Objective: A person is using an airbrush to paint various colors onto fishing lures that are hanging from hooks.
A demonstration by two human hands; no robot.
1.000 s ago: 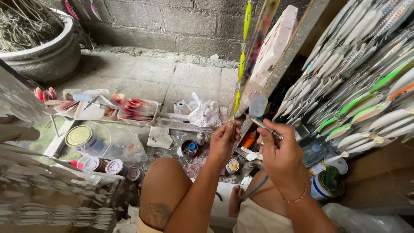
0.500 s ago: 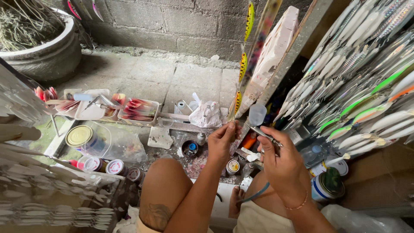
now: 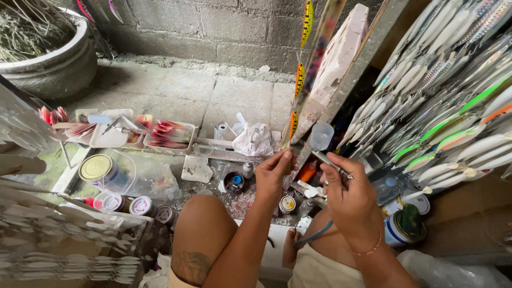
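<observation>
wall (image 3: 213, 26): rough grey concrete block
floor (image 3: 202, 96): matt, gritty cement slabs
airbrush (image 3: 330, 162): smooth shiny metal
airbrush cup (image 3: 321, 136): translucent plastic
fishing lures (image 3: 453, 101): glossy painted bodies
paint tin (image 3: 96, 166): metal, gold lid

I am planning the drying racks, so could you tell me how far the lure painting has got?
Done: many painted lures hang on the right rack. In hand: the left hand pinches a lure blank, while the right hand holds an airbrush beside it. Left: pale unpainted blanks fill the lower-left rack.

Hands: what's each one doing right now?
Left hand: fingers pinched on the bottom tip of a hanging fishing lure.
Right hand: closed, holding an airbrush.
</observation>
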